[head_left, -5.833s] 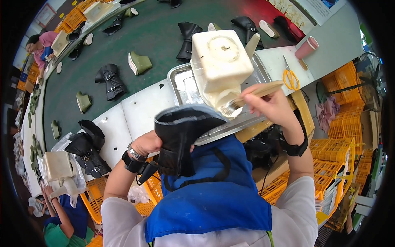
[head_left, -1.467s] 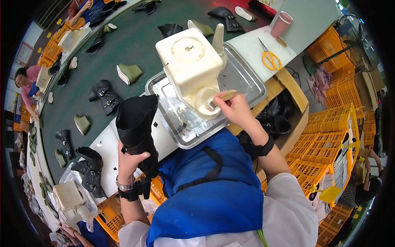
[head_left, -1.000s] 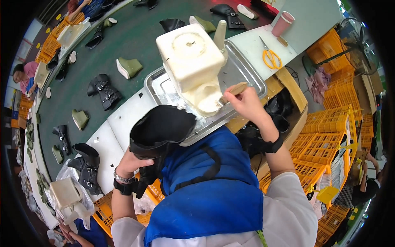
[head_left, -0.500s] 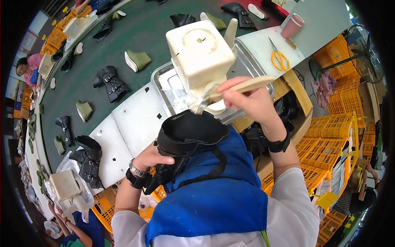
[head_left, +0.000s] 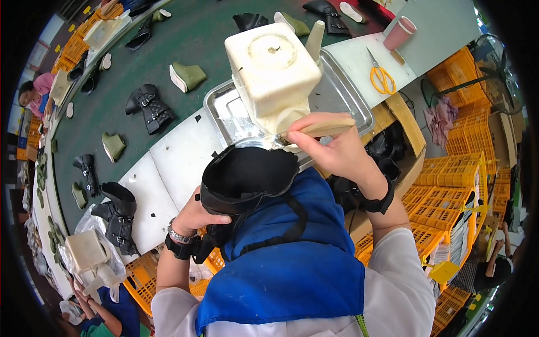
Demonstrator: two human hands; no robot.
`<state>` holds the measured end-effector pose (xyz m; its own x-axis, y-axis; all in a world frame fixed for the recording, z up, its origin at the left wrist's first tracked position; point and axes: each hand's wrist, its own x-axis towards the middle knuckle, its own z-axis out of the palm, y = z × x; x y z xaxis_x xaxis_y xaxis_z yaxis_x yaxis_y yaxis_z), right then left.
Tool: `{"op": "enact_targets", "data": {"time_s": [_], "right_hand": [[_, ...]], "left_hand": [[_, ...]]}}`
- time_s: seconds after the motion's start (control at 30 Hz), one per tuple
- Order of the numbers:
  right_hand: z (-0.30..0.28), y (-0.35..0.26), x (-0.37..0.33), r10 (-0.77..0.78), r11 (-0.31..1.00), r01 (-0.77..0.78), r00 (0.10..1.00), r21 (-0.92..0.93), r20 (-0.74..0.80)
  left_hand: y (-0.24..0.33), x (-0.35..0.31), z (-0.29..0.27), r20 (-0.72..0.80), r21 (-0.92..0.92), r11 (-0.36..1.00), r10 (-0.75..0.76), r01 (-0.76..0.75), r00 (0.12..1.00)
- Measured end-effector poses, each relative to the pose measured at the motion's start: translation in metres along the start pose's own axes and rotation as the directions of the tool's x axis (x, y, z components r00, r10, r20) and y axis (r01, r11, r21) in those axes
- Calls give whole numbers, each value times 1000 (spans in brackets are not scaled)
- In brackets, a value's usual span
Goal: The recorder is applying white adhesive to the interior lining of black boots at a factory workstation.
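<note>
My left hand [head_left: 196, 212] grips a black boot [head_left: 247, 177] from below, its open top turned up toward me, in front of my blue apron [head_left: 286, 264]. My right hand [head_left: 331, 147] holds a wooden-handled brush [head_left: 323, 130] whose tip rests at the boot's far rim, just under a cream plastic container [head_left: 273, 67]. That container stands in a metal tray [head_left: 342, 95] on the white worktop.
Black boots [head_left: 150, 106] and green soles [head_left: 188, 76] lie spread along a dark green belt. Yellow scissors [head_left: 382, 76] and a pink cup [head_left: 397, 32] sit on the worktop at right. Orange crates [head_left: 455, 180] stand to the right. Other people work at left and below.
The boot came up from my left side to the middle and turned its opening toward me. My right hand drew the brush from the container down to the boot's rim.
</note>
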<state>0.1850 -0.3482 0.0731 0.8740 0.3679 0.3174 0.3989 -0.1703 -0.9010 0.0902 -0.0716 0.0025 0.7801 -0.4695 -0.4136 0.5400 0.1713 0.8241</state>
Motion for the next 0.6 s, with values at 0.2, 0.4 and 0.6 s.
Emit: {"op": "enact_targets", "data": {"time_s": [0.2, 0.4, 0.6], "right_hand": [[0, 2, 8, 84, 994, -83, 996, -74, 13], [-3, 4, 22, 89, 983, -81, 995, -165, 43], [-1, 1, 31, 52, 998, -50, 997, 34, -60]], "left_hand": [[9, 6, 20, 5, 343, 903, 273, -258, 962], [1, 12, 30, -50, 581, 701, 537, -413, 842], [-2, 14, 26, 13, 698, 552, 627, -456, 779]]}}
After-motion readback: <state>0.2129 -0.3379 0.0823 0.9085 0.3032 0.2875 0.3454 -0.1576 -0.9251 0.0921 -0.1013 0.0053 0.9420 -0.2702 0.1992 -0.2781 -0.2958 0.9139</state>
